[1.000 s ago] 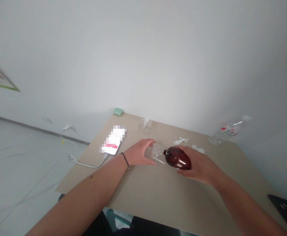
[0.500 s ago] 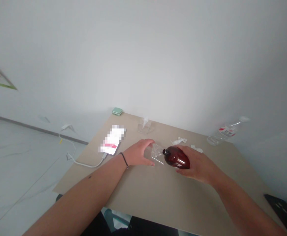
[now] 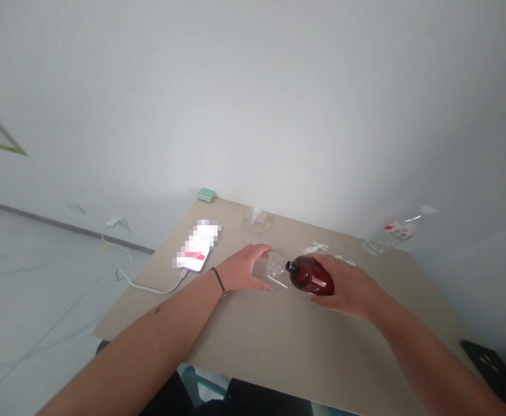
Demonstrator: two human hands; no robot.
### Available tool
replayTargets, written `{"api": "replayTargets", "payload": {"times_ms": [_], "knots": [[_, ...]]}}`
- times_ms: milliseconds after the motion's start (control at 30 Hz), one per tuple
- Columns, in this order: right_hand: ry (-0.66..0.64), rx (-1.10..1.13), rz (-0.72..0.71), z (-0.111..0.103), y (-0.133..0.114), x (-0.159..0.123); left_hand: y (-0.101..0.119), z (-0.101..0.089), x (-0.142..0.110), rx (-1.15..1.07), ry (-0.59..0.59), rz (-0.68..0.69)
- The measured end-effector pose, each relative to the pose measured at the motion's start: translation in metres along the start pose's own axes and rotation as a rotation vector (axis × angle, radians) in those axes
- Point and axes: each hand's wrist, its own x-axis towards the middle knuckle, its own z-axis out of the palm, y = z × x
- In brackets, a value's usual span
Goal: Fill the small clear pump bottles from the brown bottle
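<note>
My left hand (image 3: 240, 270) is wrapped round a small clear plastic cup (image 3: 274, 271) that stands on the beige table (image 3: 279, 341). My right hand (image 3: 343, 286) grips a dark brown bottle (image 3: 312, 276), tipped on its side with its open neck pointing left over the cup's rim. Whether liquid is running out I cannot make out. A thin black band sits on my left wrist.
A lit phone (image 3: 197, 247) on a white cable (image 3: 148, 284) lies at the table's left. A green case (image 3: 206, 195) and a clear container (image 3: 256, 221) stand at the back edge, white scraps (image 3: 317, 248) behind my hands, a clear water bottle (image 3: 398, 232) far right, a black object (image 3: 491, 365) at the right edge.
The brown bottle and my right hand have shifted very slightly left and up towards the cup. My left hand keeps its hold on the cup.
</note>
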Motion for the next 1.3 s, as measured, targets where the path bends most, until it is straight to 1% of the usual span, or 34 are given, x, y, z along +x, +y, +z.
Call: {"api": "replayTargets", "payload": {"times_ms": [467,767,1100,1300], "knots": [[-0.039,-0.027,0.016,-0.006,-0.006,0.001,0.001,0.0,0.0,0.013,0.0,0.007],[-0.035,-0.039,0.017,-0.011,-0.011,0.001,0.001,0.0,0.0,0.004,0.006,0.014],[-0.064,-0.051,0.026,-0.012,-0.01,0.002,0.001,0.0,0.0,0.004,0.006,0.023],[-0.026,-0.038,-0.002,-0.012,-0.009,0.002,0.001,0.0,0.0,0.002,0.015,0.023]]}}
